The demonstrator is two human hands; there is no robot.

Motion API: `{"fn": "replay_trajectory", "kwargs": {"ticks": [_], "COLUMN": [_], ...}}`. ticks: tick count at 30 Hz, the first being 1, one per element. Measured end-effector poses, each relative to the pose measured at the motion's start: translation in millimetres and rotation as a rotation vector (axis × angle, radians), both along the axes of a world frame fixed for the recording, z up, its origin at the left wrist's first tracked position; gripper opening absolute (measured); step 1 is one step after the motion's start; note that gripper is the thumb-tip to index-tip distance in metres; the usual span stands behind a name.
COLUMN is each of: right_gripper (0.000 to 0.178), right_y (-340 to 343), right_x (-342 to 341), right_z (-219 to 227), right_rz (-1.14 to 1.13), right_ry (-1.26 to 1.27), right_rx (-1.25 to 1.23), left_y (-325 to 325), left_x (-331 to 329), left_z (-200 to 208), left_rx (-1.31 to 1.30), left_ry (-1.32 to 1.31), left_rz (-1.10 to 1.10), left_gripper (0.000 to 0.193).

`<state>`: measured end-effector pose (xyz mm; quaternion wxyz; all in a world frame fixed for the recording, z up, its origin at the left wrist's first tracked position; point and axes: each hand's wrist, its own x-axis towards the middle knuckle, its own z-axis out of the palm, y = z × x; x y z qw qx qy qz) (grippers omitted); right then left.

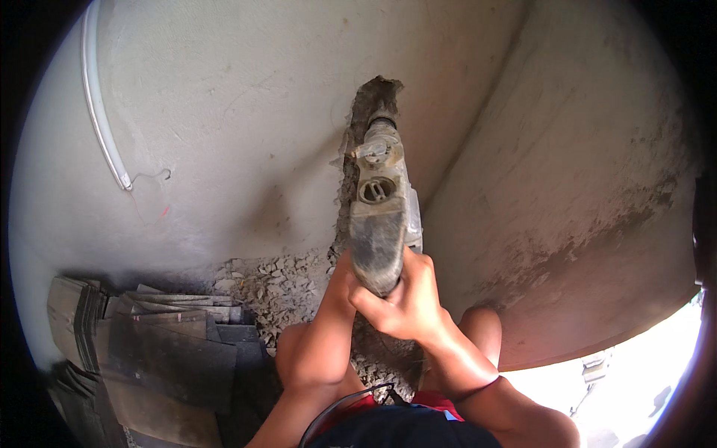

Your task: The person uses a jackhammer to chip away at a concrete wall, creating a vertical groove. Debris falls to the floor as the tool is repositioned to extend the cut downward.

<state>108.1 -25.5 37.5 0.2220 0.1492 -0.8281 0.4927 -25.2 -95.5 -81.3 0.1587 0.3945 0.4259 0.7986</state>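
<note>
A dusty grey rotary hammer (379,216) points away from me, its front end against a rough channel (373,95) broken into the plaster wall. My right hand (407,302) is closed round the rear of the tool, thumb across to the left. From the lower left, my left forearm (325,336) reaches up beneath the tool's left side. The tool's body covers my left hand, so its fingers do not show. A round dial (377,190) sits on top of the casing. Whatever bit the tool carries is hidden in the broken channel.
Broken rubble (284,287) lies along the wall's foot and between my legs. Stacked dark flat sheets (168,358) stand at the lower left. A white tube light (101,112) hangs on the left wall, with loose wires below. A curved wall (567,187) rises close on the right.
</note>
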Motion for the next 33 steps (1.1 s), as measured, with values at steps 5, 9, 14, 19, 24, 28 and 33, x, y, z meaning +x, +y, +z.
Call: {"fn": "replay_trajectory", "kwargs": {"ticks": [5, 9, 14, 19, 24, 28, 33], "right_gripper": [0.036, 0.019, 0.015, 0.017, 0.02, 0.028, 0.031], "right_y": [14, 28, 38, 46, 39, 37, 40], "right_x": [15, 16, 15, 14, 27, 21, 20], "right_z": [-17, -32, -76, -88, -109, -118, -121], "right_rz": [0.076, 0.085, -0.138, -0.209, -0.217, -0.11, -0.104], "right_ry": [0.153, 0.073, -0.039, 0.13, 0.085, 0.078, 0.064], "right_rx": [-0.121, -0.328, -0.764, -0.99, -1.037, -1.202, -1.243], "left_y": [2, -11, -3, -2, -14, -22, -15], "left_x": [1, -32, -46, -41, -29, -25, -21], "left_z": [5, -3, -2, 9, 10, 12, 29], "left_rx": [0.005, -0.112, -0.576, -0.76, -0.818, -0.846, -0.843], "left_ry": [-0.066, 0.077, 0.25, 0.425, 0.527, 0.537, 0.557], "left_rz": [-0.013, -0.029, 0.208, 0.324, 0.333, 0.357, 0.409], "left_gripper": [0.09, 0.09, 0.095, 0.095, 0.09, 0.087, 0.087]}}
